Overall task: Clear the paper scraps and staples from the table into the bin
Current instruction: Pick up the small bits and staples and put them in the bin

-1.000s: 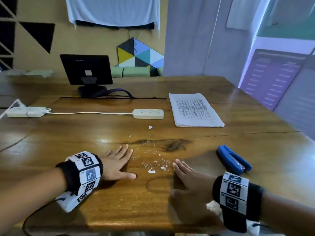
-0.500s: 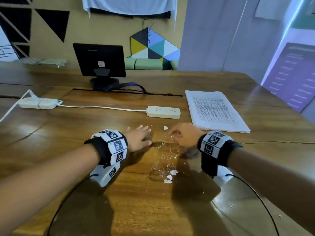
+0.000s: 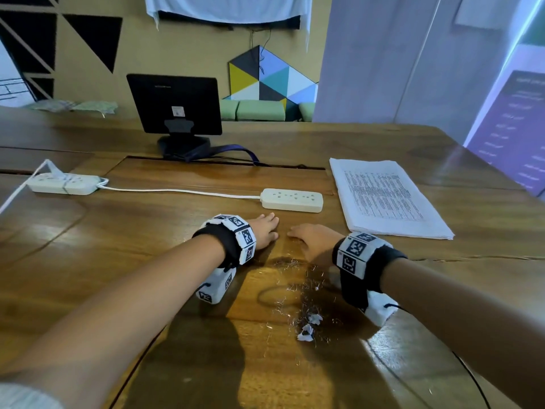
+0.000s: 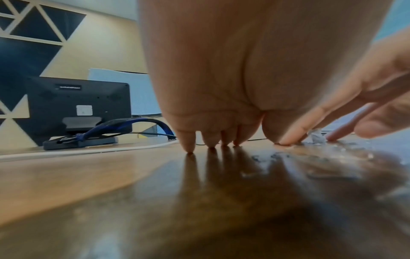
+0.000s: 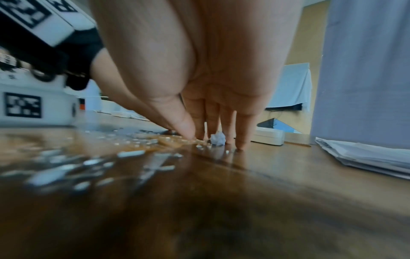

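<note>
Loose staples (image 3: pixel 290 286) and small white paper scraps (image 3: pixel 308 327) lie scattered on the wooden table (image 3: pixel 118 261) between my forearms. My left hand (image 3: pixel 265 230) and right hand (image 3: pixel 309 236) both rest fingertips-down on the table beyond the scatter, side by side, fingers straight. In the right wrist view a crumpled paper scrap (image 5: pixel 218 138) sits just behind the right fingertips (image 5: pixel 241 144), with staples (image 5: pixel 131 153) strewn nearer the camera. The left wrist view shows the left fingertips (image 4: pixel 188 148) touching the wood, and the same paper scrap (image 4: pixel 316 136) beside the right hand's fingers. No bin is in view.
A white power strip (image 3: pixel 292 200) lies just beyond the hands, its cable running to a second strip (image 3: pixel 63 184) at the left. A stack of printed paper (image 3: pixel 386 199) lies at the right. A black monitor (image 3: pixel 175 106) stands at the back.
Both hands have reached further forward across the table, past the scatter towards the power strip, and drawn closer together. The right hand's fingers have straightened onto the wood.
</note>
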A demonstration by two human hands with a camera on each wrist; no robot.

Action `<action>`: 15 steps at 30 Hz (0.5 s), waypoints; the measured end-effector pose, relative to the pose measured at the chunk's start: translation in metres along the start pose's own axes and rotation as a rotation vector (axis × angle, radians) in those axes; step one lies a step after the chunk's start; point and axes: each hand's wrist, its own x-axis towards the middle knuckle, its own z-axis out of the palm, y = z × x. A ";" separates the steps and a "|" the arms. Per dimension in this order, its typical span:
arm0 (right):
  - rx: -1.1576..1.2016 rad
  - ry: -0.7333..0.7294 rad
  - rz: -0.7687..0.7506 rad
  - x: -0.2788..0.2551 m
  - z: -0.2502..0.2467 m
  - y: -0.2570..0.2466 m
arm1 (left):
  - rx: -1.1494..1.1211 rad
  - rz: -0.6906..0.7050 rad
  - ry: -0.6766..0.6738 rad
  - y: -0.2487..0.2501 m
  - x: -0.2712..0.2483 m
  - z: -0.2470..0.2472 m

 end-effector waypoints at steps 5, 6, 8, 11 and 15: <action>0.023 -0.019 -0.044 -0.037 0.014 -0.003 | 0.050 0.147 -0.053 0.015 -0.025 0.013; 0.011 -0.034 -0.082 -0.048 0.015 -0.003 | 0.049 0.175 -0.064 0.018 -0.032 0.018; 0.006 -0.044 -0.134 -0.069 0.017 -0.002 | 0.035 0.216 -0.075 0.024 -0.050 0.030; 0.016 -0.035 -0.171 -0.096 0.022 -0.003 | 0.010 0.253 -0.081 0.032 -0.076 0.045; 0.039 -0.039 -0.177 -0.122 0.032 -0.005 | -0.116 0.225 -0.019 0.045 -0.105 0.058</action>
